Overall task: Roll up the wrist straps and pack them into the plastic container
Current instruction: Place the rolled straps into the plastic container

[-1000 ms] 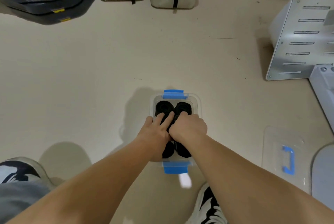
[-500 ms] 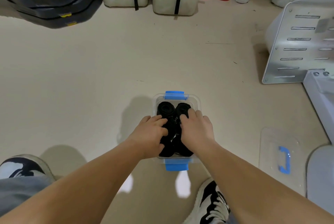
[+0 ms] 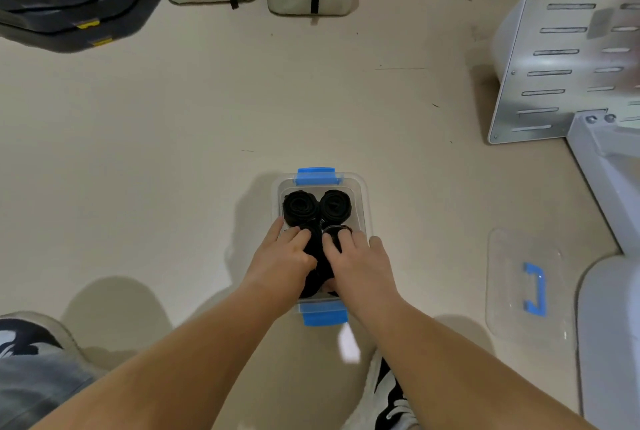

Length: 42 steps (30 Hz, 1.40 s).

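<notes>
Four rolled black wrist straps sit in the clear plastic container (image 3: 364, 202) on the floor (image 3: 173, 152), seen from the head camera. The far-left roll (image 3: 300, 207) and far-right roll (image 3: 335, 205) stand side by side, touching, by the far blue clip (image 3: 316, 176). The left hand (image 3: 282, 261) has its fingers curled down around the near-left roll (image 3: 313, 239). The right hand (image 3: 356, 265) bends its fingers over the near-right roll (image 3: 337, 230), with the outermost finger by the container's right rim. Both near rolls are largely hidden under the hands. The near blue clip (image 3: 323, 314) shows below the wrists. The clear lid (image 3: 512, 291), with a blue handle (image 3: 536, 289), lies well apart to the right, near a slotted metal panel (image 3: 554, 65).
</notes>
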Motion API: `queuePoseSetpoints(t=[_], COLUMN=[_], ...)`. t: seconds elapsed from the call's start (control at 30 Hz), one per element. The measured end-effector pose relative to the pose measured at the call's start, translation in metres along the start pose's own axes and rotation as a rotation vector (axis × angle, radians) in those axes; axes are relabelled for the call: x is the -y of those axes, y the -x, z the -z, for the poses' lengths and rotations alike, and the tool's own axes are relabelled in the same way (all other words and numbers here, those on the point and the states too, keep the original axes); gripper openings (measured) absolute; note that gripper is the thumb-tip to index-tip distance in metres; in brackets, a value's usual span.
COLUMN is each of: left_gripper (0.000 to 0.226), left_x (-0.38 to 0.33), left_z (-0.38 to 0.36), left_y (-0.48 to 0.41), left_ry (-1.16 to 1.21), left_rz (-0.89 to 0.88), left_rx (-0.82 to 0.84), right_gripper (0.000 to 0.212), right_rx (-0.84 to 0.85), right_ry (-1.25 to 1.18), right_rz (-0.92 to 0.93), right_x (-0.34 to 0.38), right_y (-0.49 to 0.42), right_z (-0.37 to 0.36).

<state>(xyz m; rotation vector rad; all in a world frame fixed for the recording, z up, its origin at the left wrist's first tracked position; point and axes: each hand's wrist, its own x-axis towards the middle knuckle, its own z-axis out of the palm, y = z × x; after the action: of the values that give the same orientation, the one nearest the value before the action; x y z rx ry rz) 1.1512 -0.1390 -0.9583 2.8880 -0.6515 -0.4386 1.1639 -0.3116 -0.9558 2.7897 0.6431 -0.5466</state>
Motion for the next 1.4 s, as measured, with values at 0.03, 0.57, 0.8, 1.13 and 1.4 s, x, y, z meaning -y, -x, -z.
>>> queuePoseSetpoints(t=[0.03,0.57,0.8,1.13,1.4], left_gripper=[0.025,0.053,0.041,0.032,0.031], left_x=[0.0,-0.119,-0.136,-0.144,-0.133], left_z=[0.003,0.025,0.014,0.005,0.008], left_y=[-0.003,-0.067,-0.078,-0.096,-0.099], left_ry=[-0.011,0.363,0.468,0.68,0.732], left_rz=[0.005,0.407,0.425,0.235,0.211], left_rx=[0.014,0.364,0.214,0.237,0.274], right_gripper=[0.085,0.042,0.05,0.053,0.052], right_rx=[-0.031,0.088,0.325,0.507,0.382], right_ry=[-0.008,-0.693,-0.827,-0.796,-0.766], right_rz=[-0.006,-0.636,-0.831,-0.975,-0.983], right_x=[0.001,-0.102,-0.156,-0.19,-0.178], right_y=[0.002,0.065,0.081,0.056,0.058], right_z=[-0.004,-0.006,-0.046,-0.069,-0.078])
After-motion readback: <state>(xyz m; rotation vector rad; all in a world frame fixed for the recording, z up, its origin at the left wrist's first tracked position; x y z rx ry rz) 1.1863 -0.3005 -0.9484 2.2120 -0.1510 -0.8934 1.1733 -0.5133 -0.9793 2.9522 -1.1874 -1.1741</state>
